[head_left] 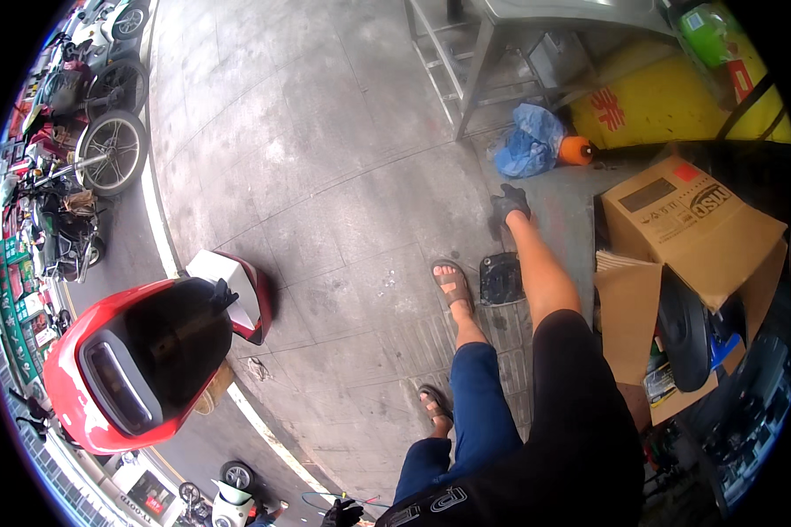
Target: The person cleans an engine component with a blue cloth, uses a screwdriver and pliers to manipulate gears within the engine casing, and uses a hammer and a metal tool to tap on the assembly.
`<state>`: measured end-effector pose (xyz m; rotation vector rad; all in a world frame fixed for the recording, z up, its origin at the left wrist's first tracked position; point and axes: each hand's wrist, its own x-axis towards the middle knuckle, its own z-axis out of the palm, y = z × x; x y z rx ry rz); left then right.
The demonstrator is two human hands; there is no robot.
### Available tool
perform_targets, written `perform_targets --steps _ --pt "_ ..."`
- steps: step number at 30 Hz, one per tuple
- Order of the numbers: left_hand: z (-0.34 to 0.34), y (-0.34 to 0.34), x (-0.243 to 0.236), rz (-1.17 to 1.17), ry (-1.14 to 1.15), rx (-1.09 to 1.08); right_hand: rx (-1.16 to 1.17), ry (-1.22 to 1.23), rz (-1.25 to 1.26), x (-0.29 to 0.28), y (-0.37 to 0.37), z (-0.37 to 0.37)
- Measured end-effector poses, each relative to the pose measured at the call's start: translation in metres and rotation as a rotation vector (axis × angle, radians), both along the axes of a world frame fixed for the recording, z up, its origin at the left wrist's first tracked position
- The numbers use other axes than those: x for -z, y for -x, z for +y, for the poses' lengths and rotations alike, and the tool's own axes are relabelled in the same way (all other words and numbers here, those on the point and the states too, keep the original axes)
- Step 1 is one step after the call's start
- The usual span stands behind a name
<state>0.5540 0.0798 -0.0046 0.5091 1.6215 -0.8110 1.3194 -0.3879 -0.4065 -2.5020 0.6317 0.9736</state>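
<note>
My right hand [511,206], in a dark glove, is stretched forward above the pavement beside a crumpled blue plastic bag [527,140] and an orange object with a dark tip [574,151]; its finger shape is unclear. An open cardboard box [685,224] stands right of my forearm, with black and blue items inside. A black rectangular object [501,285] lies on the pavement below that arm. My left hand [343,514], also dark-gloved, is partly visible at the bottom edge, its grip indistinct.
A red scooter [70,378] with a white box [230,288] stands to my left. Parked motorbikes [110,154] line the road behind it. A steel table [567,13] and yellow panel [642,105] are ahead right. My sandalled feet [448,283] are on the pavement [325,158].
</note>
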Motion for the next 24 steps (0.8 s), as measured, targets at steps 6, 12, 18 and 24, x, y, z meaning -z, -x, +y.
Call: perform_targets --steps 6,12,18,24 --pt "0.043 -0.109 0.015 -0.103 -0.051 0.559 0.406 0.023 -0.120 0.127 -0.077 -0.060" --pt "0.056 -0.187 0.044 0.077 -0.142 0.303 -0.333 0.198 0.167 0.196 -0.109 -0.076" --pt "0.070 -0.228 0.076 -0.134 -0.048 0.256 -0.389 0.065 -0.108 0.218 -0.089 -0.093" --pt "0.006 -0.290 0.061 -0.170 -0.134 0.450 0.102 -1.007 -0.435 0.084 -0.030 -0.013"
